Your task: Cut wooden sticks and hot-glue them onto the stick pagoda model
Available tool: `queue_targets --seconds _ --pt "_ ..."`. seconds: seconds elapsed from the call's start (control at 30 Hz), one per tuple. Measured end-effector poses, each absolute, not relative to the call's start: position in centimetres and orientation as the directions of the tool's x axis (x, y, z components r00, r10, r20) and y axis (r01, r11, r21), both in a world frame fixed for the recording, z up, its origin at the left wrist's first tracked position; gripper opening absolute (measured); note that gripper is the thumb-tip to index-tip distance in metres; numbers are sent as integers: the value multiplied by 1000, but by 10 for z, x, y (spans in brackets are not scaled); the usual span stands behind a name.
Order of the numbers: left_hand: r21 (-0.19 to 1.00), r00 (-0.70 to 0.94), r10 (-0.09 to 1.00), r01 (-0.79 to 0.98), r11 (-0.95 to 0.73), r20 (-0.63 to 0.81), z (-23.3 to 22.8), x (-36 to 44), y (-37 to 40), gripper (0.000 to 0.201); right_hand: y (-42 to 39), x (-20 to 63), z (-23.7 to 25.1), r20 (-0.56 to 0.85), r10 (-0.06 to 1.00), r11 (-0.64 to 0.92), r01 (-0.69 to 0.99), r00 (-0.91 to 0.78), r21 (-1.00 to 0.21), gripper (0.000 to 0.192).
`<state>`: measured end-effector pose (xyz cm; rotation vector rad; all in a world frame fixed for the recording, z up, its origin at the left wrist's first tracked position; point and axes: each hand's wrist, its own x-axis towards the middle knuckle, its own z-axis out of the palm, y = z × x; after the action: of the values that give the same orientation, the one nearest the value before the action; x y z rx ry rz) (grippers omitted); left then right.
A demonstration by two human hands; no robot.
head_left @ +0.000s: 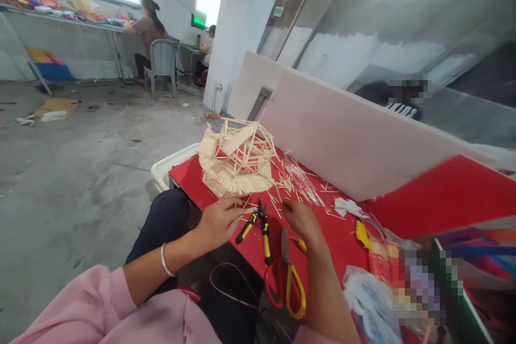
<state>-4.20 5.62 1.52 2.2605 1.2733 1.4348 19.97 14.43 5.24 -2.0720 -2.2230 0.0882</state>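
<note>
A model built from thin wooden sticks (242, 153) stands on the red tabletop (250, 247), with an open frame above a ribbed, layered base. My left hand (221, 223) is just in front of the base, thumb and fingers apart, with loose sticks beyond its fingertips. To the right, the fingertips of my right hand (301, 219) are pinched together at the end of a thin wooden stick (278, 192) that slants toward the model. Between my hands lie black-and-yellow pliers (262, 231), jaws toward the model. Scissors (287, 274) with one red and one yellow handle lie nearer me.
Loose sticks and a clear plastic bag of sticks (300, 177) lie right of the model. A white board (346, 134) rises behind the table. Crumpled tissue (349, 208), a yellow tool (363, 234) and a plastic bag (371, 301) are at the right. Other people sit far off.
</note>
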Motion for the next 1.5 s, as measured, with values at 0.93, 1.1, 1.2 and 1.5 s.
queue_targets --seconds 0.93,1.1,1.2,1.5 --pt "960 24 999 -280 -31 39 72 -97 75 31 70 94 105 536 839 503 505 -92 -701 33" --pt "973 -24 999 -229 -40 36 98 -127 115 26 68 100 100 507 852 492 531 -130 -690 27" --pt "985 8 1000 -175 -5 7 108 -134 129 27 67 105 98 518 846 497 547 -130 -674 25" --pt "990 49 993 -94 107 -103 121 -128 148 33 68 110 100 552 812 549 568 -188 -614 19"
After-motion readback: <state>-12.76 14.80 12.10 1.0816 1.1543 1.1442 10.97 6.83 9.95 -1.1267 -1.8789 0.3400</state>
